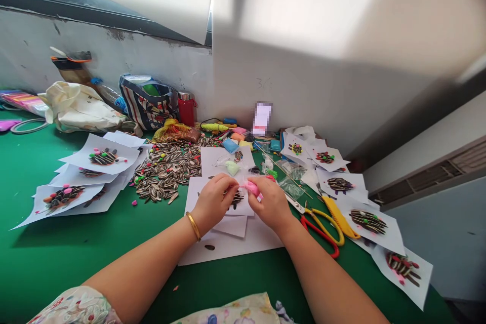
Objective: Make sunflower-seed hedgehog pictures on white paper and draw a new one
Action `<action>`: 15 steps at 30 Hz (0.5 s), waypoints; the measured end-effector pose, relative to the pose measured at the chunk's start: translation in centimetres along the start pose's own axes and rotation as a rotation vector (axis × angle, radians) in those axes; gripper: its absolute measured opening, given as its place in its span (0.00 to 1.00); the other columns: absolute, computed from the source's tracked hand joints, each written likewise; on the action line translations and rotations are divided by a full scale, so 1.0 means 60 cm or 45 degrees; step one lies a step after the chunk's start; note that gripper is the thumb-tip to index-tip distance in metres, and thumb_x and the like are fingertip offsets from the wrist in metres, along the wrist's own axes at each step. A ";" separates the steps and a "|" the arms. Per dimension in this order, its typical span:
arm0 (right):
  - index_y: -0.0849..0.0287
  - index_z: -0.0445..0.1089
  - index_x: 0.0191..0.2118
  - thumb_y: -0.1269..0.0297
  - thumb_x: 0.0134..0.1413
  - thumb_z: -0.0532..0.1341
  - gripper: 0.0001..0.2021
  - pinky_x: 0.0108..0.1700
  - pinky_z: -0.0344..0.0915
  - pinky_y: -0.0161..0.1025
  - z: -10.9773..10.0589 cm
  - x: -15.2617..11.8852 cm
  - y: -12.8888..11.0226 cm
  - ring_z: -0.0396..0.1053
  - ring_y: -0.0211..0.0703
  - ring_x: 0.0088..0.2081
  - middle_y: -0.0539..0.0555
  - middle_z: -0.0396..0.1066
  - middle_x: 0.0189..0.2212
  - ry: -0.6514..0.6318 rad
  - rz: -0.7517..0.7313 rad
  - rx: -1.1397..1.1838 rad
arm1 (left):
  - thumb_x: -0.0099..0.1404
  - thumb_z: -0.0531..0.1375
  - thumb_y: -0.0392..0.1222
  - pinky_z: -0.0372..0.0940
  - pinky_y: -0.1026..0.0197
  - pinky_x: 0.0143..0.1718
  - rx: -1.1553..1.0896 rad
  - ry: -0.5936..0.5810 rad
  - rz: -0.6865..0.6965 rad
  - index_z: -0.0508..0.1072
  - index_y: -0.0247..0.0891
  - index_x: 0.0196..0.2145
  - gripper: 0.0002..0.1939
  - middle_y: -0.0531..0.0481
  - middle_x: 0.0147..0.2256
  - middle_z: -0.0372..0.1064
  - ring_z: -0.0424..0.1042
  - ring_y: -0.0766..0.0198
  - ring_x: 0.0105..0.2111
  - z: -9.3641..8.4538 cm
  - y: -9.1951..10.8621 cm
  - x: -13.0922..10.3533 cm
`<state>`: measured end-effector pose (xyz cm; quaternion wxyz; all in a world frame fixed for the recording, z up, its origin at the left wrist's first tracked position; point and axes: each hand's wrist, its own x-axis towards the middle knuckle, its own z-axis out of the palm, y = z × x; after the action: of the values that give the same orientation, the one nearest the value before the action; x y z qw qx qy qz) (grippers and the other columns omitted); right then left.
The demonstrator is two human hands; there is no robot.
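Observation:
My right hand (269, 203) is closed around a lump of pink clay (252, 188), which shows between its fingertips. Touching the left end of that clay, my left hand (215, 201) pinches a small bit of pink with thumb and forefinger. Both hands are over a white paper (193, 193) with dark striped seeds on it, partly hidden behind the fingers. A loose seed (209, 247) lies on the sheet below my left hand.
A heap of striped seeds (165, 169) lies left of the papers. Scissors (322, 225) and a yellow tool (337, 216) lie at right. Seed-decorated cards (102, 154) are stacked on both sides. A red bottle (186, 110) stands by the wall.

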<state>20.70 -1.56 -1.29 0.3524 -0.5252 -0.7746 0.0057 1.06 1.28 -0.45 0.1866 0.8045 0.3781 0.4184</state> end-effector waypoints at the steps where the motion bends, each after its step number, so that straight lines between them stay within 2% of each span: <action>1: 0.59 0.70 0.50 0.67 0.57 0.56 0.16 0.50 0.66 0.44 -0.002 0.002 0.004 0.71 0.49 0.45 0.57 0.75 0.43 0.013 0.035 -0.016 | 0.70 0.54 0.41 0.65 0.57 0.40 -0.054 0.038 -0.051 0.72 0.40 0.35 0.09 0.48 0.34 0.70 0.69 0.60 0.37 0.000 -0.001 0.001; 4: 0.60 0.69 0.53 0.64 0.58 0.56 0.17 0.50 0.66 0.45 -0.006 0.006 0.019 0.70 0.51 0.46 0.59 0.74 0.45 0.020 0.158 -0.095 | 0.68 0.57 0.44 0.67 0.56 0.42 -0.289 0.138 -0.240 0.75 0.39 0.37 0.08 0.47 0.36 0.73 0.71 0.60 0.38 0.000 -0.004 0.007; 7: 0.62 0.65 0.59 0.60 0.61 0.56 0.23 0.51 0.64 0.47 -0.007 0.008 0.038 0.67 0.53 0.50 0.62 0.71 0.49 -0.013 0.228 -0.219 | 0.64 0.61 0.49 0.69 0.56 0.42 -0.633 0.141 -0.483 0.77 0.39 0.41 0.13 0.46 0.40 0.75 0.73 0.59 0.38 0.000 -0.004 0.013; 9: 0.61 0.63 0.61 0.61 0.64 0.53 0.23 0.51 0.62 0.48 -0.005 0.008 0.051 0.66 0.53 0.51 0.62 0.71 0.51 -0.064 0.238 -0.297 | 0.61 0.64 0.53 0.70 0.55 0.42 -0.841 0.125 -0.630 0.79 0.39 0.41 0.17 0.46 0.40 0.77 0.74 0.59 0.38 0.001 -0.002 0.015; 11: 0.57 0.66 0.60 0.64 0.65 0.52 0.20 0.50 0.61 0.47 -0.002 0.009 0.061 0.66 0.52 0.50 0.60 0.71 0.49 -0.125 0.246 -0.360 | 0.57 0.67 0.55 0.71 0.55 0.43 -0.992 0.108 -0.744 0.80 0.38 0.41 0.19 0.46 0.39 0.77 0.75 0.59 0.38 0.002 -0.002 0.016; 15: 0.52 0.72 0.54 0.65 0.60 0.58 0.17 0.47 0.59 0.48 0.005 0.012 0.068 0.65 0.53 0.46 0.59 0.72 0.45 -0.159 0.296 -0.455 | 0.52 0.71 0.52 0.71 0.58 0.40 -1.155 0.080 -0.851 0.79 0.38 0.36 0.18 0.48 0.35 0.76 0.74 0.63 0.34 0.006 -0.004 0.016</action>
<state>23.69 0.98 -2.67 0.2019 -0.6638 -0.7178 -0.0586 1.62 2.19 -0.29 0.6248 0.4673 0.4000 0.4809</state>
